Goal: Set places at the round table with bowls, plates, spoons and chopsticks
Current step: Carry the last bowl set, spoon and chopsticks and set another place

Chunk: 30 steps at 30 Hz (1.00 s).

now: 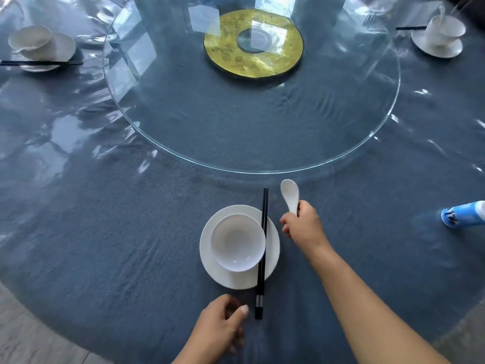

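Nearest me, my left hand (223,324) rests on the blue-grey tablecloth (118,245), fingers loosely curled, holding nothing, thumb tip just beside the near ends of the black chopsticks (263,250).

Those chopsticks lie as a pair, pointing away from me. They run across the right side of the round white plate (271,248) and touch the right rim of the round white bowl (237,241) that sits on the plate, a bit left of centre.

Just right of the plate, my right hand (301,227) is closed round the handle of a white ceramic soup spoon (289,197), scoop end up & pointing away from me, lifted off the cloth. I judge it goes in the bowl or beside it, to finish this place.

Risks from here: the chopsticks are propped on curved rims, so a knock from the spoon or my wrist could roll them off or split the pair. Ceramic on ceramic is slippy; dropped in too fast, the spoon could chip or shove the bowl.

Further out sits a big clear glass turntable (183,106) w/ a gold ring hub (253,44). At the right edge lies a blue & white tube-like item (463,215), can't tell what. Far left (42,47) and far right (441,35) are two more place settings, already laid w/ dark chopsticks.
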Motion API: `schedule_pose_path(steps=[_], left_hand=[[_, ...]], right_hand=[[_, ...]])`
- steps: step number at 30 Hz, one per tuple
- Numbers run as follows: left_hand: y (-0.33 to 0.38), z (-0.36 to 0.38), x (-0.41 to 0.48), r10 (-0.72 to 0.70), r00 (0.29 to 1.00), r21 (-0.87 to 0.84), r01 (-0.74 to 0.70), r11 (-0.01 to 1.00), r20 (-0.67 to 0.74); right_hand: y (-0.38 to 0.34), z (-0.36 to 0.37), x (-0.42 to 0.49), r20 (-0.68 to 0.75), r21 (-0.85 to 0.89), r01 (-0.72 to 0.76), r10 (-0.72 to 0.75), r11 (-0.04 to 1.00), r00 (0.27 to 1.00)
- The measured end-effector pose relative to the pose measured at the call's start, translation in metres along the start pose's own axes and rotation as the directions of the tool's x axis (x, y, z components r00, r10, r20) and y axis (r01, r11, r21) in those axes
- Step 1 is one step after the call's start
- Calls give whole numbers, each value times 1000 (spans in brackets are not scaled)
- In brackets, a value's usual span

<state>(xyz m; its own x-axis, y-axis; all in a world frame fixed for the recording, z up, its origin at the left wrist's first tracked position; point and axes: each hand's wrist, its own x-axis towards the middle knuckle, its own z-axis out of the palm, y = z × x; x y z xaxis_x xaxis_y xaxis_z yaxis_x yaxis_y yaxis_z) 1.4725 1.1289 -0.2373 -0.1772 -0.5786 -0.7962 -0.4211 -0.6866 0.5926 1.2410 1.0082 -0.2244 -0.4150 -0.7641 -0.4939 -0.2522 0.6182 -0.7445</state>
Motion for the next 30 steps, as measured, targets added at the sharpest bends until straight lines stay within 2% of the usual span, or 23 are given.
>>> schedule_pose_path(steps=[4,6,9,13,14,16,19,24,30], left_hand=[[4,-41,-2,153,971,77,-141,987,-181],[18,-58,2,221,941,32,-220,975,-255],[48,-72,7,281,914,-80,-317,945,-294],[77,-72,16,414,841,53,-424,904,-347],[82,-71,18,424,843,102,-415,904,-331],[88,-68,25,368,895,144,-341,929,-253],[90,-63,29,243,960,18,-243,970,-136],[86,-62,34,221,970,-180,-237,955,-102],[80,-60,33,249,966,-255,-257,932,-67]], right_hand=[[-11,-27,-28,205,222,74,-121,972,971],[-17,-38,-42,316,251,88,-167,964,934],[-21,-46,-57,387,172,104,-164,980,907],[-20,-38,-61,359,-83,255,-210,963,909],[-20,-34,-60,366,-114,258,-201,959,908],[-19,-25,-55,374,-161,236,-162,958,913],[-19,-11,-47,363,-235,185,-91,954,928],[-20,2,-38,394,-322,176,-37,930,918],[-18,11,-35,364,-496,230,-41,837,931]])
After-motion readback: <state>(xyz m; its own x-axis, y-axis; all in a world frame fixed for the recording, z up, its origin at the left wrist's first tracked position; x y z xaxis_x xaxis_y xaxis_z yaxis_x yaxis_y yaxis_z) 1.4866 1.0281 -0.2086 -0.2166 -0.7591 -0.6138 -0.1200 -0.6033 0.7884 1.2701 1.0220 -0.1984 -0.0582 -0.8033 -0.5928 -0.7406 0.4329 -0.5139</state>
